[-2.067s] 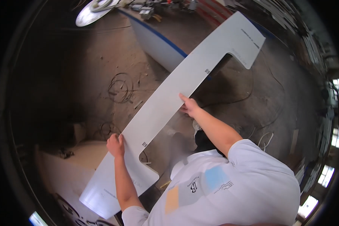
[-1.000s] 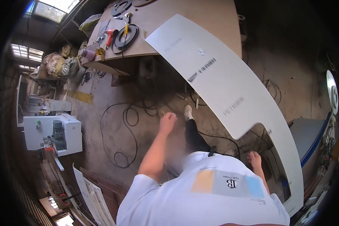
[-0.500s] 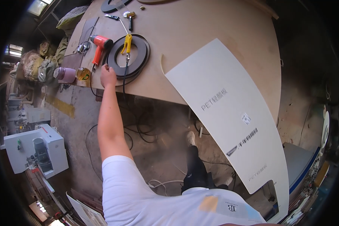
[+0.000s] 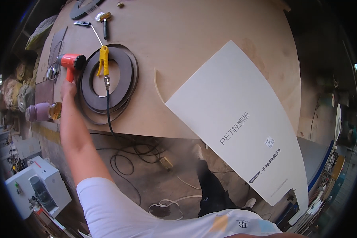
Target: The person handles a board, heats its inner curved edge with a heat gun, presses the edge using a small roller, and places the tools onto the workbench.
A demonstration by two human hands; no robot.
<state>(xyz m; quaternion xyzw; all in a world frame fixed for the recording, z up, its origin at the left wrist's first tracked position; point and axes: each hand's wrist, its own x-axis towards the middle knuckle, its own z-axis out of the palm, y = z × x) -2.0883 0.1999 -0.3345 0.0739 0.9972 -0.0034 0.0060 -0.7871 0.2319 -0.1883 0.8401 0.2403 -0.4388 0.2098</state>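
heat gun (image 4: 70,61) gripped in the left hand (image 4: 68,89), just left of the dark roll (image 4: 125,85)

the left hand is closed around the lower handle of the heat gun, which shows its red body above the fingers and its black end turned toward the dark roll's left rim – whether the heat gun rests on the counter (image 4: 186,39) or is lifted a little, i cannot tell. the right hand is out of view, so its state cannot be told.

the dark roll lies flat on the counter, a wound ring of band. across it lies a yellow air gun (image 4: 103,59), its thin metal nozzle pointing away past the roll's far rim, its black hose (image 4: 108,113) running over the roll's near side. beyond the roll are a hammer (image 4: 105,28) with a dark handle, a small slim tool (image 4: 82,23) and part of a grey ring (image 4: 77,14).

to the near left of the roll, a purple jar (image 4: 38,112) sits beside an amber container (image 4: 56,111). right of the roll stands a thin curved strip (image 4: 157,87), then a large white panel (image 4: 226,103) – its far end over the counter, the rest reaching past the near edge. dark cables (image 4: 123,162) loop on the floor, nearer than the roll.
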